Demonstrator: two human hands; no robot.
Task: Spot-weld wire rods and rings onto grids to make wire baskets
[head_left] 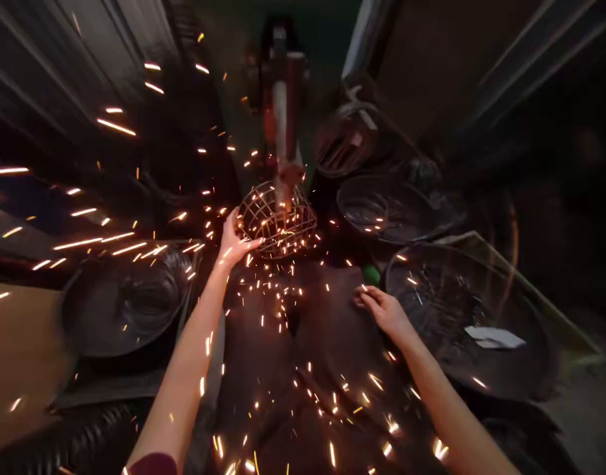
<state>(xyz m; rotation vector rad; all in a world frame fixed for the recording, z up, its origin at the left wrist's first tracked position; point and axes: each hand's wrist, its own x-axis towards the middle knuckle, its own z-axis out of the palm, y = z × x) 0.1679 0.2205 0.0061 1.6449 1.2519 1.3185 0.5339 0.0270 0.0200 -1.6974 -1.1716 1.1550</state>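
A rounded wire cage (256, 218) sits at the tip of a spot-welding machine (281, 119), and bright sparks fly out from it. My left hand (233, 241) holds the cage by its left side, thumb and fingers around the rim. Lower and to the right, my right hand (382, 309) hovers over my dark-clad lap (327, 310). Its fingers are pinched together; whether something small is between them cannot be made out. Beside that hand is a wide dark pan (525, 376) with thin wire pieces (436, 290) in it.
On the left is another round pan (90, 323) with coiled wire-like rings. A third pan (347, 204) with ring-shaped pieces stands behind on the right. A white scrap (495, 338) lies in the big pan. Sparks spread over the whole scene.
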